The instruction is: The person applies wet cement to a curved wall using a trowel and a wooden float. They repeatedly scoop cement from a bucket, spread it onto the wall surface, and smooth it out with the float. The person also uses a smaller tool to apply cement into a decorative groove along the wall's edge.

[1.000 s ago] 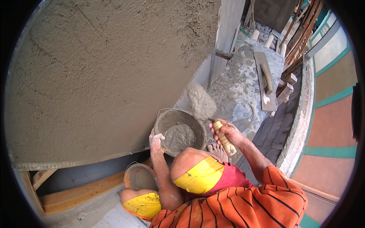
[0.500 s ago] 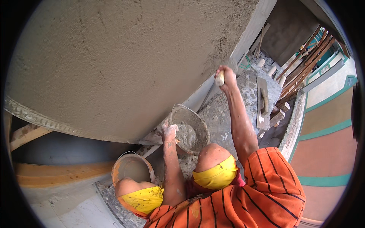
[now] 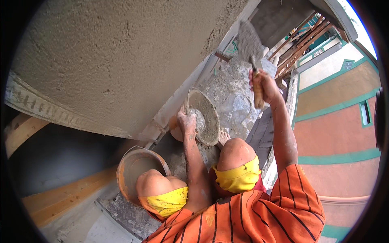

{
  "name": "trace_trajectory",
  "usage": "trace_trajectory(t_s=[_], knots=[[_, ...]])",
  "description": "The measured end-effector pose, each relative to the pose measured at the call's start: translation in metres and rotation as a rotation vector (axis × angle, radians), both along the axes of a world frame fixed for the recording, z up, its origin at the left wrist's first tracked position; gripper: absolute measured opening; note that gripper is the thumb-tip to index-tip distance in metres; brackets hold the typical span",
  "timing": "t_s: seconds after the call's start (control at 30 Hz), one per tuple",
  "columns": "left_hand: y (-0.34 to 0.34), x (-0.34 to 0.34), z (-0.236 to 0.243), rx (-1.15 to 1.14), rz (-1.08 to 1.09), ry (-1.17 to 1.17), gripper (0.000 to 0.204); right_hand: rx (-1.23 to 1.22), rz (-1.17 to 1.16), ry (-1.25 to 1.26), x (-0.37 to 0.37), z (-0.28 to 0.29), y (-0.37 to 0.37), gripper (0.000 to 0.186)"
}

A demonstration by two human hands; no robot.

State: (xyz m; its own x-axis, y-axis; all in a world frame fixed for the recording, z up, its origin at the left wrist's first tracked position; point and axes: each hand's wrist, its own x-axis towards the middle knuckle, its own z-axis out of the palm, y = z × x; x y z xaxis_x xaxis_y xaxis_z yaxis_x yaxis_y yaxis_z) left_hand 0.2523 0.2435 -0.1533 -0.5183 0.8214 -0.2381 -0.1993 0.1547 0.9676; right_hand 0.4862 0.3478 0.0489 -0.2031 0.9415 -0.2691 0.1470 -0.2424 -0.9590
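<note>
My left hand [image 3: 187, 122] grips the near-left rim of a mortar-coated bucket [image 3: 207, 109], which is tilted with wet mortar inside. My right hand [image 3: 264, 87] is closed round the wooden handle of a trowel [image 3: 257, 99], raised up and right of the bucket. The trowel's blurred blade [image 3: 249, 40] is coated in grey mortar and points toward the top of the picture, beside the edge of a large freshly plastered surface [image 3: 101, 69]. A second orange bucket [image 3: 125, 178] stands below left, beside my bare knee.
A stained platform [image 3: 237, 115] lies beneath me, with my bare foot [image 3: 224, 137] on it. Wooden beams [image 3: 69, 196] border a dark recess at lower left. Timber poles [image 3: 302, 38] stand at upper right, beside a painted wall [image 3: 332, 133] in peach and teal.
My right hand with the trowel has risen well above the bucket since a second ago, with the blade swung upward. The bucket in my left hand is more tilted. The view has shifted.
</note>
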Motion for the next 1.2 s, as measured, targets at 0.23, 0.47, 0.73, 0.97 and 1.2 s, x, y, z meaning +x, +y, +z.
trace_trajectory(t_s=[0.23, 0.47, 0.73, 0.97, 1.2], knots=[[-0.009, 0.006, -0.030, 0.102, -0.211, 0.023, 0.054, 0.017, 0.680, -1.457, -0.004, -0.106, -0.100, 0.030], [-0.022, 0.024, -0.009, 0.191, -0.418, 0.306, 0.061, 0.312, 1.025, -1.514, -0.005, -0.233, -0.093, 0.034], [-0.013, 0.020, 0.006, 0.159, -0.408, 0.055, 0.058, -0.365, 0.493, -0.379, -0.010, -0.242, -0.160, 0.028], [-0.013, 0.003, 0.006, -0.030, -0.205, -0.131, 0.051, -0.394, 0.401, -0.411, -0.019, -0.203, -0.153, 0.031], [-0.015, -0.015, -0.002, 0.063, 0.205, -0.240, 0.063, -0.620, 0.058, 0.393, -0.010, -0.189, -0.159, 0.030]])
